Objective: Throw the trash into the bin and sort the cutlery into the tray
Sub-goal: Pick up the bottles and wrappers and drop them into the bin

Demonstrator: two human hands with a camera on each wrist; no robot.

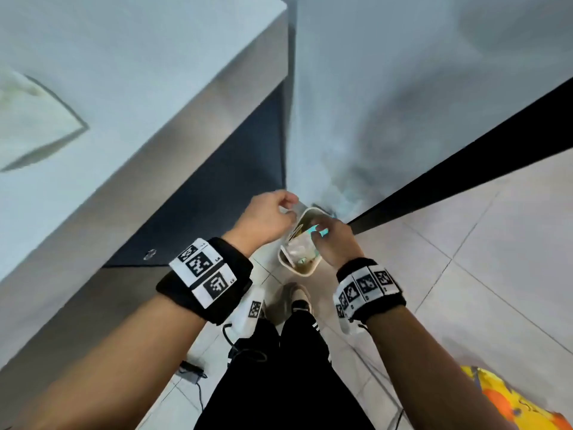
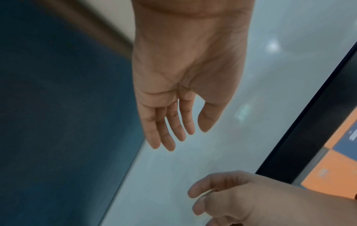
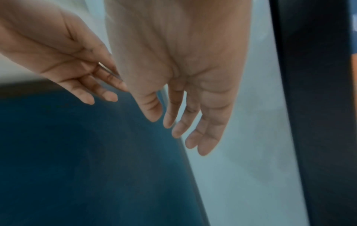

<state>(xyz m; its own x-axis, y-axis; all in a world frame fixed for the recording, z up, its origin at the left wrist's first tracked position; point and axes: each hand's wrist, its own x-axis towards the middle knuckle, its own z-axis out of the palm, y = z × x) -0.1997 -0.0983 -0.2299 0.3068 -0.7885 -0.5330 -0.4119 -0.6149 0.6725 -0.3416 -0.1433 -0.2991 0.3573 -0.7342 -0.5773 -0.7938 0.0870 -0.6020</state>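
Note:
A small beige bin (image 1: 307,271) stands on the tiled floor by the wall corner. It holds a clear wrapper (image 1: 299,248) and a teal scrap (image 1: 322,232). My left hand (image 1: 269,218) hovers over the bin's far left rim. In the left wrist view this left hand (image 2: 173,130) has straight fingers and holds nothing. My right hand (image 1: 331,243) reaches down over the bin's right side, fingertips near the teal scrap. The right wrist view shows that right hand (image 3: 183,122) spread and empty. No cutlery or tray is in view.
A white table (image 1: 124,88) with a pale napkin (image 1: 31,119) fills the left, a dark blue panel (image 1: 217,197) beneath it. A black skirting band (image 1: 465,175) runs along the wall. A cable and adapter (image 1: 192,370) lie by my feet; a yellow-orange bag (image 1: 511,398) sits bottom right.

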